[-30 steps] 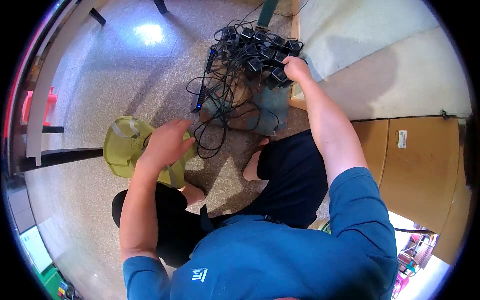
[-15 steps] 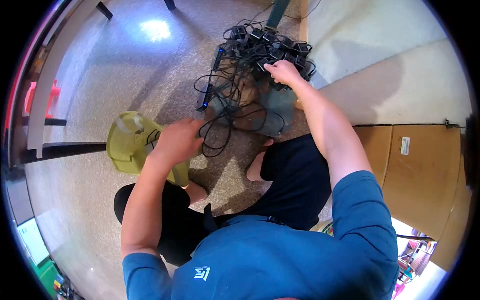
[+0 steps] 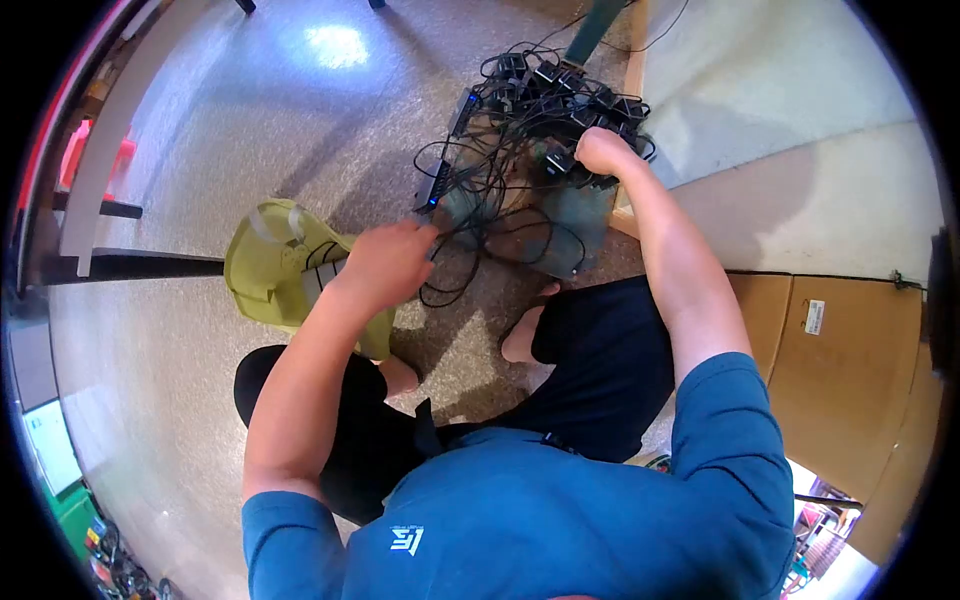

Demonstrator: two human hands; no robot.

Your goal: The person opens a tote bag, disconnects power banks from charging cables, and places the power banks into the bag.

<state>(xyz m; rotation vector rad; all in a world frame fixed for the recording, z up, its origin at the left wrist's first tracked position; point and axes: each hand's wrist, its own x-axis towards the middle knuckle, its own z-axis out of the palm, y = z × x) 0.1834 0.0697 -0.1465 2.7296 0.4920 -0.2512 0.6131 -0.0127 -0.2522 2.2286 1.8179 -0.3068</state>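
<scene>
My left hand is closed, fingers curled, just below the near end of a black USB hub with blue lights. What it grips, if anything, is hidden. Beside it, black cables loop across the floor. Further forward, my right hand is closed among a heap of small black box-shaped devices tangled in cables. One such black box shows just left of its fingers; whether they hold it or a cable I cannot make out. Another hub with blue lights lies behind the first.
A yellow-green bag with cables and a pale object inside stands left of my left hand. Brown cardboard is at the right. A dark green leg rises behind the heap, and a pale wall panel borders it.
The whole view has shifted slightly. My right hand's fingers, stretched onto a black box before, are now folded in. My left hand is slightly further forward, close to the near hub's end.
</scene>
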